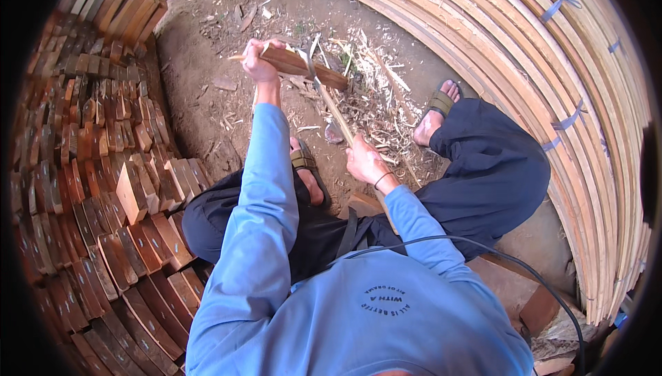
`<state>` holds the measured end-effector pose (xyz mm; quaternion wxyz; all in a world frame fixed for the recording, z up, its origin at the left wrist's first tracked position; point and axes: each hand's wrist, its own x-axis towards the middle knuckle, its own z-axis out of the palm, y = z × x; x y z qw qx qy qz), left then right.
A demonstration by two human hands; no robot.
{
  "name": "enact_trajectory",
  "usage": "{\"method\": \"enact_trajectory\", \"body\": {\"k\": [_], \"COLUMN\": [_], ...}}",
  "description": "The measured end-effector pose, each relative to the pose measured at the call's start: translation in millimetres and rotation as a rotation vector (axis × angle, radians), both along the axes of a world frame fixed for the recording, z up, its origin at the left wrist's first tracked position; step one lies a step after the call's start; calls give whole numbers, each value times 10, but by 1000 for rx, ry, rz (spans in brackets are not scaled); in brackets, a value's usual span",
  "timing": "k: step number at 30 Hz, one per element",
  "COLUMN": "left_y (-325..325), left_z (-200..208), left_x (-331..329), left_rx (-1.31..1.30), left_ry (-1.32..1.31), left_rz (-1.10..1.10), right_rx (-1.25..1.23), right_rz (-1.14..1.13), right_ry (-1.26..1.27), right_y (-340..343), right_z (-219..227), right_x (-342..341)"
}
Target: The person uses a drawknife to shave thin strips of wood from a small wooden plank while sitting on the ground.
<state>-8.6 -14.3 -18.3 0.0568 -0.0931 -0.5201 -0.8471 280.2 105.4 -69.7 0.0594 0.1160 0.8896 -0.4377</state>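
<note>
Lighting: even daylight is falling from above, soft and bright, giving no hard glare. Shadows: faint ones are gathering under the dark trousers (483, 169) and between the stacked reddish wood blocks (103, 169). Exposure: the pale bundled slats (552, 65) are reading brightest, close to washing out. Distortion: the fisheye lens is bending those slats into arcs; a black vignette is closing off all four corners. Focus: the centre is holding sharp; the rim is softening, and the blue sweatshirt (358, 314) nearest the lens is blurring slightly.
</note>
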Motion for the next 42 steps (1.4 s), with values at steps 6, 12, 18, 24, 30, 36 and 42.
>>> {"method": "enact_trajectory", "body": {"k": [6, 12, 18, 24, 30, 36, 42], "left_y": [-97, -207, -53, 173, 1029, 1173, 1471], "left_z": [-48, -133, -122, -53, -292, 279, 315], "left_x": [24, -65, 35, 240, 672, 920, 1029], "left_rx": [-7, -10, -43, -358, -89, -779, -542], "left_ry": [-9, -9, 21, -55, -97, -257, -382], "left_rz": [39, 31, -22, 263, 219, 350, 366], "right_rx": [-158, -68, -18, -226, 65, 359, 444], "right_rz": [-190, -67, -41, -364, -68, 86, 267], "right_ry": [-69, -120, -194, 291, 407, 484, 324], "right_y": [84, 47, 107, 530, 547, 839, 1152], "right_z": [603, 381, 166, 943, 1310, 1513, 1558], "right_x": [-219, -177, -98, -563, -1419, -1704, -1956]}}
